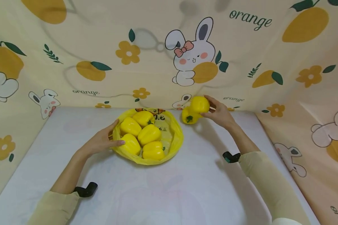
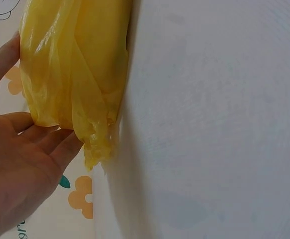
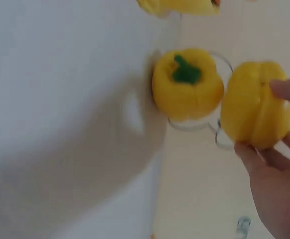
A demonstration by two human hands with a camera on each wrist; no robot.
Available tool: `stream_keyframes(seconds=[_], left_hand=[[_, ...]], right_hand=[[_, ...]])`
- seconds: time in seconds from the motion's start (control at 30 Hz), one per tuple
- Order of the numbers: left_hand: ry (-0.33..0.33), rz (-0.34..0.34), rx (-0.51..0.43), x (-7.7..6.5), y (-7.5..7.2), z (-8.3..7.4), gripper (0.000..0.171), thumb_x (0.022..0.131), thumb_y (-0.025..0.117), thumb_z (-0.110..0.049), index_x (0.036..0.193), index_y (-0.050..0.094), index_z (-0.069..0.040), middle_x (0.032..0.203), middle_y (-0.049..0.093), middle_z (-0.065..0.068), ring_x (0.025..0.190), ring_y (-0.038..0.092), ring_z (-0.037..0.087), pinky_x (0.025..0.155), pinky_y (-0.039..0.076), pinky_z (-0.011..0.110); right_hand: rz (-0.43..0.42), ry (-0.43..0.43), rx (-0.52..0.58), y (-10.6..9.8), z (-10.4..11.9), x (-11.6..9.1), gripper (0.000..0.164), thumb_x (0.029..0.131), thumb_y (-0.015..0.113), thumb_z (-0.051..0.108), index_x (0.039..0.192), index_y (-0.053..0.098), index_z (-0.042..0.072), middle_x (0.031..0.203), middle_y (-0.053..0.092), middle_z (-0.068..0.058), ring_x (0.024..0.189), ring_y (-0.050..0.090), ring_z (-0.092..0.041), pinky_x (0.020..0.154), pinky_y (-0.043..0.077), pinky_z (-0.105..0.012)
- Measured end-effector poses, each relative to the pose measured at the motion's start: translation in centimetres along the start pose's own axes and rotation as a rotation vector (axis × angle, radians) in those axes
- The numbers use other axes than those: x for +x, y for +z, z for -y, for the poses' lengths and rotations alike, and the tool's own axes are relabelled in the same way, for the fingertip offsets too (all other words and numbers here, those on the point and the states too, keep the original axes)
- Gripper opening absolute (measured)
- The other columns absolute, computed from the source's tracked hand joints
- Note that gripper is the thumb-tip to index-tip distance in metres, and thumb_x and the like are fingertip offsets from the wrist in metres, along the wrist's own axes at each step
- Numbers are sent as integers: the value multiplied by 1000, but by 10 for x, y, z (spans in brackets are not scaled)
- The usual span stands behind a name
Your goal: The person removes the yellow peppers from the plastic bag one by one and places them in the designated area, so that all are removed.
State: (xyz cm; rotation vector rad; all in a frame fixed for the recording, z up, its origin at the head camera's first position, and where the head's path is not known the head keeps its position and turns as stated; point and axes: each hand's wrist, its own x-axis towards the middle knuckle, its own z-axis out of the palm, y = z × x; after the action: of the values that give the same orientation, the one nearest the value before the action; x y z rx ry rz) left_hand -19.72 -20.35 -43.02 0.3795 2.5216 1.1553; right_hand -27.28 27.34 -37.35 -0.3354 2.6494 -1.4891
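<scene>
At the near edge of the white table [image 1: 146, 193], the left sleeve [image 1: 56, 207] and right sleeve [image 1: 276, 184] are cut off by the frame, with a dark wrist device [image 1: 87, 189] below the left hand [image 1: 103, 139]. That hand grips the left side of a yellow bag [image 1: 178, 137], the thumb over the rim and the fingers against the outside. Five yellow peppers [image 1: 149, 135] crowd the left and middle of the bag, whose mouth faces up; the inside shows bare at the right. Farther off and to the right, the right hand [image 1: 219, 114] grasps a pepper between thumb and fingers, this held pepper [image 1: 201, 104] being off the table.

The relation that matters appears to be this: the held pepper lies to the far right of the bag, with the bare side of the bag toward it. The right hand is the nearer one to the loose pepper [image 3: 187, 97], which rests at the table's far edge with its green stem facing the near side. Behind rises the printed cloth [image 1: 155, 18].

The held pepper's stem end is hidden, so its long axis is hard to make out. Whether the two peppers touch cannot be told. Some left fingers are hidden behind the bag, and the right wrist view is blurred.
</scene>
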Motion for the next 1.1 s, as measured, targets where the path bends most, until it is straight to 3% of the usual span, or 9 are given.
stream_keyframes(seconds=[0.2, 0.47, 0.6, 1.1], left_hand=[[-11, 6, -11, 0, 0, -1, 108, 87, 73, -48, 160, 4, -6, 163, 12, 24, 148, 13, 46, 117, 16, 62], [-15, 5, -9, 1, 0, -2, 108, 87, 73, -49, 159, 5, -5, 163, 12, 24, 148, 13, 46, 118, 16, 61], [-10, 4, -10, 1, 0, 0, 108, 87, 72, -49, 159, 5, -5, 163, 12, 23, 148, 13, 45, 118, 16, 61], [17, 0, -15, -1, -1, -2, 107, 88, 73, -46, 159, 5, -2, 162, 12, 25, 148, 13, 46, 118, 16, 61]], right_hand=[[22, 34, -8, -17, 5, -6, 79, 89, 73, 6, 155, 30, 3, 157, 31, -19, 138, 39, -42, 111, 38, -51], [-10, 55, -43, -26, -42, 4, 80, 88, 76, 11, 156, 32, 10, 161, 30, -11, 141, 37, -38, 113, 35, -51], [-21, 58, -77, -27, -60, 8, 80, 88, 77, 16, 156, 34, 14, 160, 32, -9, 141, 38, -36, 113, 36, -49], [21, 119, -85, -17, -85, 11, 84, 88, 76, 13, 158, 29, 15, 163, 24, -12, 143, 33, -39, 116, 30, -52]])
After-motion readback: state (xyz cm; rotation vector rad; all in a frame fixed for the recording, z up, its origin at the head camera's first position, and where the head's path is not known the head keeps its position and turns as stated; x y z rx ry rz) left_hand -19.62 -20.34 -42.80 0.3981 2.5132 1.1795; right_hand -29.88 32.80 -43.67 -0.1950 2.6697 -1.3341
